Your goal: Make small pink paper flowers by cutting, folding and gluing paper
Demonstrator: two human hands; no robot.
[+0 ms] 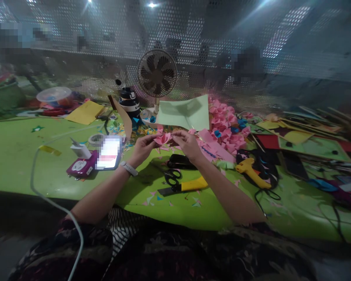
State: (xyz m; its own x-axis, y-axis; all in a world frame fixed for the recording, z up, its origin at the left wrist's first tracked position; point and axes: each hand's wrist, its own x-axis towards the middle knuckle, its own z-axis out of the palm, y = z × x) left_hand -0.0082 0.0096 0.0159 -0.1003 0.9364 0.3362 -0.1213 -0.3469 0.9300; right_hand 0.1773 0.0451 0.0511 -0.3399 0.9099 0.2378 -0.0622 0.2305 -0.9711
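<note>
A pink paper flower [163,139] is held up between my two hands, above the green table. My left hand [143,148] pinches its left side, and my right hand [187,143] has its fingers closed on the right side. The fingertips partly cover the petals. Under my right hand lies a black stapler [181,161], partly hidden by the wrist. Nearer to me are black-handled scissors [172,178] and a cutter with a yellow handle [193,184]. A large heap of pink paper flowers [225,121] lies behind and right of my hands.
A lit phone [109,153] leans by a purple plug adapter [81,167] on the left. Behind stand a fan [157,73], a black bottle [129,102] and a pale green sheet [183,113]. A yellow glue gun [253,173] lies right. A white cable [36,183] crosses the table's left edge.
</note>
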